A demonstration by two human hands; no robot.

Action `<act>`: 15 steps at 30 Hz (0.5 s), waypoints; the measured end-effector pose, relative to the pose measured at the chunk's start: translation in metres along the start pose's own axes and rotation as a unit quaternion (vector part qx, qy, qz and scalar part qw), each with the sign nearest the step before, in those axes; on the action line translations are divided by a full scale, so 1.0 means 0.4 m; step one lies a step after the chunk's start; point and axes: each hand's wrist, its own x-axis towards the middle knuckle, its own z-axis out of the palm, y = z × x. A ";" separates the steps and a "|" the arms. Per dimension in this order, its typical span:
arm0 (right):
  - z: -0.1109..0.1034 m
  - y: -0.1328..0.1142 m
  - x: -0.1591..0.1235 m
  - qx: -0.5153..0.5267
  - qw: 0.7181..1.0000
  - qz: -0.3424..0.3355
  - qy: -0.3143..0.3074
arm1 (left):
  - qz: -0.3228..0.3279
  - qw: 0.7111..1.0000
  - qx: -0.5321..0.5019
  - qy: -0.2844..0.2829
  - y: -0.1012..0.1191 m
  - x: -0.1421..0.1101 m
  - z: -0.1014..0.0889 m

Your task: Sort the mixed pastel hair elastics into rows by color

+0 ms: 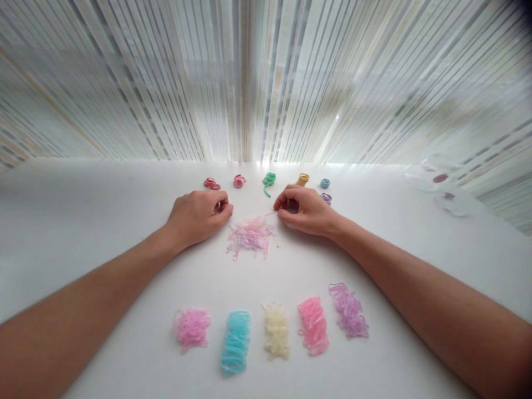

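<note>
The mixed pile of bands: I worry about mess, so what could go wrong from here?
The loose, tangled pile may shed strands if one is pulled. The right hand sits close to the purple coil and could nudge it. The neighbouring pink and lilac clusters might mix if bumped.

A loose, tangled heap of thin, translucent pink, lilac and cream bands (250,235) lies on the white tabletop (145,310); one thin pink band (270,214) juts out.
</note>
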 end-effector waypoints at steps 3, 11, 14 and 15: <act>-0.002 -0.001 0.001 -0.006 1.000 0.000 -0.003 | 0.002 1.000 0.002 0.001 0.001 0.000 0.001; -0.002 -0.002 0.002 -0.004 1.000 -0.006 -0.014 | 0.002 1.000 0.006 0.003 0.002 -0.001 0.001; -0.002 0.000 0.002 -0.001 1.000 -0.005 -0.016 | 0.003 1.000 0.010 0.004 0.003 -0.001 0.000; -0.002 0.001 0.002 0.000 1.000 -0.004 -0.016 | 0.002 1.000 0.012 0.004 0.004 -0.001 0.000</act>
